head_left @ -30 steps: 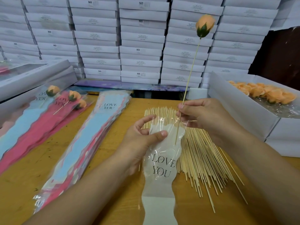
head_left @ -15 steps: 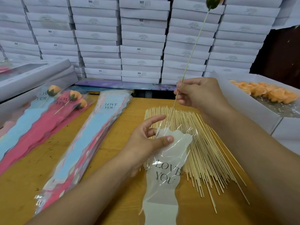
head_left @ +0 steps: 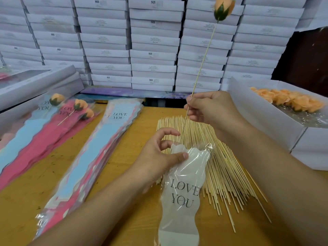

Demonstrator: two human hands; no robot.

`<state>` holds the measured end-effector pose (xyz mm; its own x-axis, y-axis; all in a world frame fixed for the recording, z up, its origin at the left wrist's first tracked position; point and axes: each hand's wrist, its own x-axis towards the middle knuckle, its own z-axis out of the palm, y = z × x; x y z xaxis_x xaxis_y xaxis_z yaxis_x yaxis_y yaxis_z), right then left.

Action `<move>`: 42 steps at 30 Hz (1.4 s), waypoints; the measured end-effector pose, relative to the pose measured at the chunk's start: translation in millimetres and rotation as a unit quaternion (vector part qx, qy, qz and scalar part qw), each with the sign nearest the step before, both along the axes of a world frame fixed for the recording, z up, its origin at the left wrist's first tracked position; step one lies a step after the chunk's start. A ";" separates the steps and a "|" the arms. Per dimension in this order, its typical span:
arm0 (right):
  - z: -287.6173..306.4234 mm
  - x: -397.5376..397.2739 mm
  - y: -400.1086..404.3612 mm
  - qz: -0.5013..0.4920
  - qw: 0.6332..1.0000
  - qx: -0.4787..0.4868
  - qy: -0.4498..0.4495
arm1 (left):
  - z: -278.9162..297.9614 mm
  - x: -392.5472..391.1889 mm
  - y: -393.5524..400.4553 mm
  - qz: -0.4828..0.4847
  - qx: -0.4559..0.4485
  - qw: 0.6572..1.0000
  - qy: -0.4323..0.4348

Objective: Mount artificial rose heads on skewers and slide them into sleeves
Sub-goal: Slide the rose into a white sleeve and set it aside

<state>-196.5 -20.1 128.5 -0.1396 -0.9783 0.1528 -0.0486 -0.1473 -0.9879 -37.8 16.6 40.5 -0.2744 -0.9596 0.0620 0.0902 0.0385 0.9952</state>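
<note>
At centre frame, the right hand [head_left: 211, 108] is pinching a thin wooden skewer [head_left: 202, 64] topped with an orange fabric rose head [head_left: 224, 8], its tip apparently nearing the clear white "LOVE YOU" sleeve [head_left: 182, 189] the left hand [head_left: 158, 157] is pinching open; three sleeved roses [head_left: 78, 105] are lying at left, many loose orange heads [head_left: 287, 100] waiting at right.

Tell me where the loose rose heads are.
In the head view, far right: the rose heads lie in an open white box, beyond the right hand.

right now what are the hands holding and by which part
The right hand pinches the skewer on its lower shaft, rose head on top. The left hand pinches the sleeve at its open top edge.
</note>
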 end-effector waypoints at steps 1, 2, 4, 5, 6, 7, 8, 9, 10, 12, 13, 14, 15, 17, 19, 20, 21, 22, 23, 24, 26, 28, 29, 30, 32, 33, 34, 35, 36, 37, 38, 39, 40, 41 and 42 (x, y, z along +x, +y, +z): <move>-0.2 -0.1 0.1 0.000 1.000 0.000 0.001 | -0.1 -0.1 0.1 0.001 -0.002 1.000 -0.002; -0.6 -0.2 0.4 0.002 1.000 0.001 0.002 | -0.2 -0.3 0.2 0.003 -0.003 1.000 -0.004; -2.4 0.7 1.4 0.009 1.000 0.004 0.001 | -0.2 -0.8 0.3 0.007 -0.005 1.000 -0.008; -3.6 1.5 2.0 0.014 1.000 0.006 0.002 | 0.0 -1.2 0.5 0.008 -0.004 1.000 -0.009; -4.9 2.2 2.5 0.018 1.000 0.006 0.004 | 0.2 -1.4 0.7 0.008 -0.003 1.000 -0.009; -6.3 3.0 2.8 0.020 1.000 0.006 0.007 | 0.3 -1.6 0.7 0.011 -0.003 1.000 -0.010; -7.7 3.5 3.2 0.020 1.000 0.007 0.009 | 0.4 -1.5 0.6 0.014 -0.004 1.000 -0.012; -9.1 4.2 3.3 0.019 1.000 0.008 0.011 | 0.4 -1.6 0.6 0.018 -0.006 1.000 -0.014; -10.6 4.7 3.5 0.018 1.000 0.011 0.013 | 0.4 -1.5 0.5 0.023 -0.008 1.000 -0.016; -13.6 5.4 3.9 0.020 0.999 0.016 0.021 | 0.5 -1.5 0.7 0.025 -0.008 1.000 -0.016; -15.1 5.8 4.2 0.023 0.999 0.018 0.024 | 0.6 -1.5 0.6 0.024 -0.009 1.000 -0.016; -16.5 5.8 4.5 0.026 0.999 0.019 0.026 | 0.6 -1.2 0.7 0.023 -0.009 1.000 -0.017; -18.0 5.9 4.8 0.028 0.999 0.021 0.026 | 0.6 -0.9 0.7 0.022 -0.010 1.000 -0.018; -20.6 5.4 4.9 0.031 0.999 0.026 0.026 | 0.6 -0.5 1.2 0.019 -0.011 1.000 -0.016; -22.7 5.1 4.8 0.033 0.999 0.031 0.030 | 0.2 0.0 1.1 0.015 -0.015 1.000 -0.015; -23.3 5.1 4.8 0.035 0.998 0.033 0.033 | -0.1 0.4 0.8 0.012 -0.017 1.000 -0.015; -23.6 5.0 5.2 0.039 0.998 0.035 0.037 | -0.5 0.8 0.5 0.009 -0.019 1.000 -0.014; -23.6 4.9 5.8 0.045 0.997 0.038 0.043 | -0.8 1.0 0.5 0.006 -0.020 1.000 -0.013; -23.3 4.9 6.6 0.052 0.997 0.042 0.049 | -1.1 0.9 0.2 0.004 -0.018 1.000 -0.010; -22.6 4.9 7.6 0.060 0.996 0.045 0.054 | -1.4 0.8 0.0 0.006 -0.015 1.000 -0.009; -20.5 5.3 9.3 0.075 0.994 0.049 0.061 | -2.7 0.7 -0.9 0.012 -0.011 1.000 -0.009; -18.1 4.4 10.3 0.083 0.993 0.055 0.068 | -3.0 0.9 -1.0 0.013 -0.012 1.000 -0.010; -16.9 3.3 10.8 0.089 0.991 0.060 0.075 | -3.1 1.2 -0.9 0.011 -0.012 1.000 -0.007; -15.6 2.2 11.4 0.099 0.989 0.067 0.083 | -2.8 1.4 -0.7 0.011 -0.011 1.000 -0.003; -13.9 -0.3 12.4 0.119 0.984 0.081 0.104 | -2.0 1.8 -0.2 0.017 -0.009 1.000 0.007; -13.4 -1.5 12.7 0.124 0.982 0.085 0.111 | -1.3 1.7 0.1 0.021 -0.008 1.000 0.011; -13.0 -2.6 12.7 0.127 0.981 0.088 0.116 | -0.4 1.2 0.3 0.022 -0.005 1.000 0.016; -12.7 -3.6 12.4 0.129 0.980 0.090 0.122 | 0.1 1.0 0.0 0.023 -0.001 0.999 0.022; -12.4 -4.2 12.0 0.131 0.979 0.092 0.129 | 0.7 0.5 -0.5 0.022 0.003 0.999 0.028; -12.1 -4.7 11.6 0.132 0.977 0.094 0.137 | 1.1 0.4 -0.8 0.019 0.008 0.999 0.034; -11.8 -4.9 11.2 0.132 0.976 0.095 0.144 | 1.6 0.5 -0.8 0.012 0.013 0.999 0.038; -11.7 -5.2 10.7 0.130 0.976 0.096 0.149 | 2.0 0.5 -0.4 0.004 0.019 0.999 0.041; -11.7 -5.4 10.2 0.128 0.975 0.096 0.154 | 2.5 0.6 0.2 -0.005 0.024 0.999 0.044; -11.7 -5.6 9.9 0.126 0.975 0.097 0.158 | 2.7 0.6 0.6 -0.012 0.026 0.999 0.046; -11.6 -5.6 10.1 0.126 0.974 0.098 0.162 | 3.0 0.2 0.9 -0.018 0.027 0.998 0.048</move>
